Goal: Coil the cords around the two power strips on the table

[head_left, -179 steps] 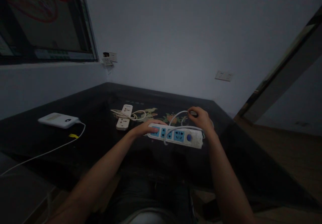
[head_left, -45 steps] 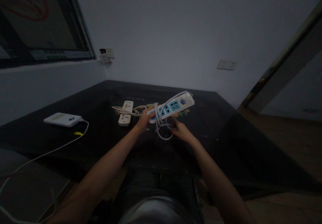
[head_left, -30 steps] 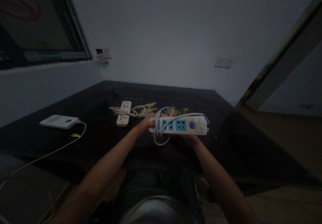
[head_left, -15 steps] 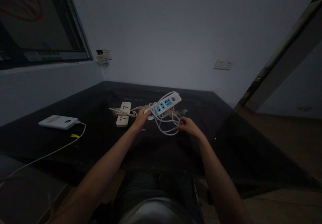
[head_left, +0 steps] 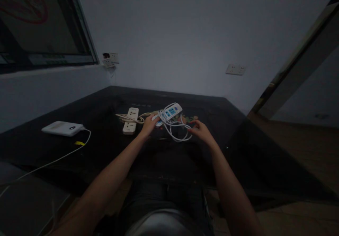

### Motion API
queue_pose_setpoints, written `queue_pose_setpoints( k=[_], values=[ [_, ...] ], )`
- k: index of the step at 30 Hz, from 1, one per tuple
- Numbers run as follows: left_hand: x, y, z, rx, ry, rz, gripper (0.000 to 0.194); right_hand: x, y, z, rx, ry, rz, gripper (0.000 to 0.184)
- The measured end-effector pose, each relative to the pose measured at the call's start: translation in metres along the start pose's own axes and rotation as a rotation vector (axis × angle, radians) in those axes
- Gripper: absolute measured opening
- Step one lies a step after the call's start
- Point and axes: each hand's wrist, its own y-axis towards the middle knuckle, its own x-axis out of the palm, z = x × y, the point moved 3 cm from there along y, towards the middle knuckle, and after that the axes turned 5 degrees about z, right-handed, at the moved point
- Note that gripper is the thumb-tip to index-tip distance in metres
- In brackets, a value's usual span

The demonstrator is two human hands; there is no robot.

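Note:
My left hand [head_left: 149,124] is closed around the near end of a white power strip [head_left: 172,111] with blue sockets. The strip slants up to the right, its far end pointing away from me. Its grey-white cord [head_left: 173,134] is wound around the near part and hangs in loose loops on the right. My right hand [head_left: 200,130] pinches those loops between thumb and fingers. Just left of my left hand, a second, cream power strip [head_left: 129,127] lies on the black table [head_left: 169,161], with its own cord wrapped around its middle.
A white box-shaped device [head_left: 63,128] lies on the table at left, with a thin white cable [head_left: 60,157] running off the near edge. A yellow tag [head_left: 79,143] is by the cable. Wall sockets [head_left: 235,69] sit behind the table, and a window [head_left: 47,27] is at upper left.
Over six seconds, the cord has been wound around the strip's left part. In the last half second the strip's far end has dipped lower, and my right hand has shifted slightly right with the loops.

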Motion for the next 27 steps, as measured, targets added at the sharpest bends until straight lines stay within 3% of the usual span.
queue_pose_setpoints(
  k=[6, 10, 18, 24, 27],
  values=[
    [-0.011, 0.009, -0.011, -0.046, -0.015, 0.079, 0.026, -0.028, -0.001, -0.007, 0.032, 0.155, 0.011, 0.036],
    [-0.020, 0.014, -0.016, -0.065, -0.021, 0.124, 0.028, -0.044, -0.015, -0.016, 0.073, 0.198, 0.008, 0.033],
    [-0.019, 0.014, -0.024, -0.148, -0.023, 0.098, 0.025, -0.110, -0.095, -0.013, 0.167, 0.042, 0.100, 0.034],
    [-0.012, 0.013, -0.026, -0.178, -0.046, 0.062, 0.022, -0.159, -0.159, 0.010, 0.339, 0.062, 0.304, 0.034],
    [-0.009, 0.012, -0.027, -0.176, -0.050, 0.029, 0.022, -0.175, -0.179, 0.018, 0.334, 0.061, 0.402, 0.035]
  ],
)
